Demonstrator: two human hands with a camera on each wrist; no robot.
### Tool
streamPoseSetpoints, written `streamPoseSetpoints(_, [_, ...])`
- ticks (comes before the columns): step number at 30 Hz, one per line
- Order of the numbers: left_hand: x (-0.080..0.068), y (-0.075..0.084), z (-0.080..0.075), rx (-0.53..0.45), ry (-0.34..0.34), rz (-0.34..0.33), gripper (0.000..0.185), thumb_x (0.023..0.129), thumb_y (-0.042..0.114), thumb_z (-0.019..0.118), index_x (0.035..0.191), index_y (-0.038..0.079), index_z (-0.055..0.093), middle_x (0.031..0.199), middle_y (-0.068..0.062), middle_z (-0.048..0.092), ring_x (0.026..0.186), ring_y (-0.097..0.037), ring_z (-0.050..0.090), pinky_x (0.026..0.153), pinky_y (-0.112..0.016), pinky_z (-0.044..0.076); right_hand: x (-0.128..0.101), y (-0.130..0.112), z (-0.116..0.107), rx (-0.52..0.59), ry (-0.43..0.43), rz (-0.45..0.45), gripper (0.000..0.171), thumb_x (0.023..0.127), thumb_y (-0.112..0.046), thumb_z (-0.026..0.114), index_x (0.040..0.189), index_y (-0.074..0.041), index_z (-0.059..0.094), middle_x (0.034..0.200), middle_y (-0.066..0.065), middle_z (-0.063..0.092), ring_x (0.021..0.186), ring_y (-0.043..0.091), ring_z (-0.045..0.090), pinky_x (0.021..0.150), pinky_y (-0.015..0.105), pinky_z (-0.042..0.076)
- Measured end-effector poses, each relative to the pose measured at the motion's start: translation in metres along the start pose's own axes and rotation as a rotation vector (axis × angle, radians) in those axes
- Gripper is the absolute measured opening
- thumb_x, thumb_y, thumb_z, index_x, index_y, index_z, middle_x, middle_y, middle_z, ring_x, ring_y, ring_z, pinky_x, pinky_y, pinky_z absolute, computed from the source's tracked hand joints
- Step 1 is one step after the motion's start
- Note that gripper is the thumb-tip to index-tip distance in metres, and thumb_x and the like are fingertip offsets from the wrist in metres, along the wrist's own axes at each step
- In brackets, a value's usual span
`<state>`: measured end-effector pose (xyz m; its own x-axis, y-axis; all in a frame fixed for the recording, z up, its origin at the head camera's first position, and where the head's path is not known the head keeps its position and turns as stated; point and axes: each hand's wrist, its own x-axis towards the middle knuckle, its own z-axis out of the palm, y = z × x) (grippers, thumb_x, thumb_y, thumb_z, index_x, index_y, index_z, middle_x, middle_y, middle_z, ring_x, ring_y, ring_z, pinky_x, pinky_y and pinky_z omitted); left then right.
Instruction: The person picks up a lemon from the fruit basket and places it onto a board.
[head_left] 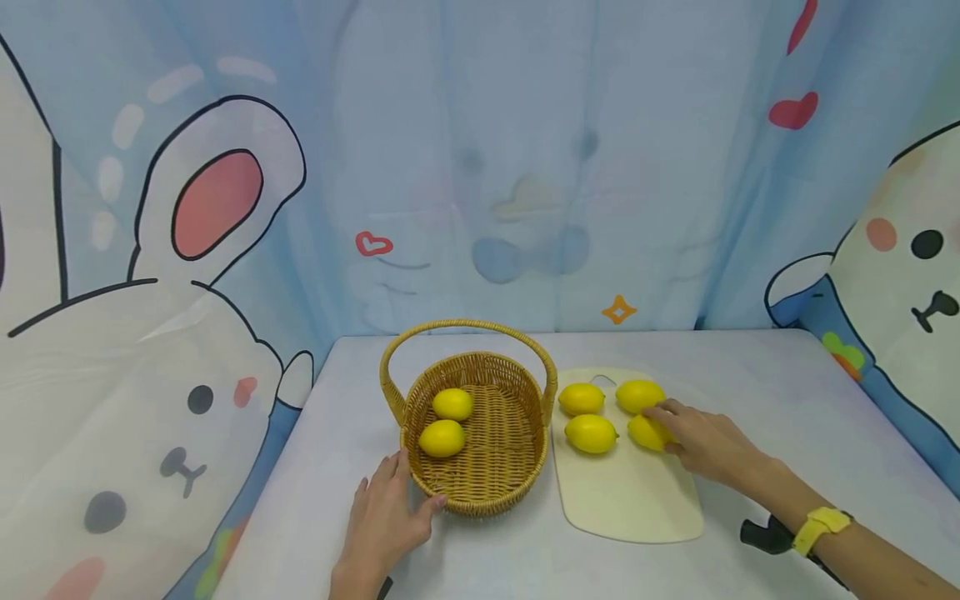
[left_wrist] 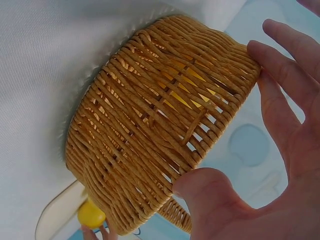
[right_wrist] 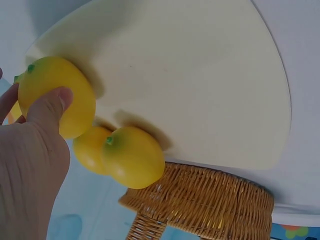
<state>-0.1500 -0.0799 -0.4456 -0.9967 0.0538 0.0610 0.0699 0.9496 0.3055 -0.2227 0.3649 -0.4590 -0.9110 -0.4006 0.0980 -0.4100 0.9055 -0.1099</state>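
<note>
A woven wicker basket (head_left: 517, 454) with a hoop handle stands mid-table, and two lemons (head_left: 453, 404) (head_left: 442, 438) lie inside it. My left hand (head_left: 412, 487) cups its near-left wall; the left wrist view shows the thumb pressed on the weave (left_wrist: 160, 130) and the fingers (left_wrist: 280, 85) reaching the rim. To the right of the basket lies a cream cutting board (head_left: 630, 500) with several lemons on it. My right hand (head_left: 662, 429) grips the near-right lemon (head_left: 647, 433), thumb on its skin (right_wrist: 75, 100). Two other lemons (right_wrist: 132, 156) (right_wrist: 90, 147) lie beside it.
The white table (head_left: 787, 417) runs to a cartoon-print curtain (head_left: 480, 167) at the back and both sides. A black object (head_left: 761, 535) lies under my right forearm, by a yellow wristband (head_left: 821, 525). The board's near half (right_wrist: 200, 90) is bare.
</note>
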Motion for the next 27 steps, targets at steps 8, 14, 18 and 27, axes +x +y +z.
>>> streamPoseSetpoints(8, [0.0,0.0,0.0,0.01,0.003,0.0,0.088,0.077,0.059,0.064,0.139,0.0,0.041,0.138,-0.017,0.047,0.128,-0.032,0.045,0.099,-0.063,0.034,0.0,0.0,0.003,0.0,-0.005,-0.02,0.054,0.073,-0.01,0.078,0.123,-0.011,0.057,0.117,0.016,0.06,0.078,0.017,0.06,0.061,0.032,0.054])
streamPoseSetpoints(14, [-0.001,0.0,-0.001,0.012,0.009,0.004,0.088,0.077,0.058,0.064,0.139,0.0,0.04,0.138,-0.018,0.047,0.128,-0.032,0.045,0.099,-0.063,0.034,0.0,-0.001,0.001,0.009,-0.002,-0.028,0.057,0.071,-0.009,0.079,0.124,-0.01,0.056,0.118,0.016,0.059,0.09,0.025,0.062,0.065,0.036,0.056])
streamPoseSetpoints(18, [-0.002,-0.001,-0.002,0.01,0.009,0.001,0.089,0.077,0.058,0.064,0.139,0.0,0.04,0.138,-0.017,0.047,0.128,-0.031,0.044,0.099,-0.063,0.034,0.001,-0.001,0.0,0.018,-0.01,-0.028,0.059,0.071,-0.009,0.079,0.125,-0.01,0.055,0.119,0.016,0.058,0.092,0.027,0.062,0.065,0.037,0.056])
streamPoseSetpoints(27, [0.001,0.001,0.001,-0.016,-0.002,0.014,0.088,0.077,0.057,0.064,0.14,0.001,0.039,0.139,-0.017,0.047,0.129,-0.033,0.043,0.099,-0.063,0.034,0.0,-0.007,-0.015,-0.046,0.019,-0.049,0.059,0.072,-0.018,0.079,0.126,-0.012,0.055,0.12,0.012,0.059,0.094,0.027,0.062,0.056,0.031,0.053])
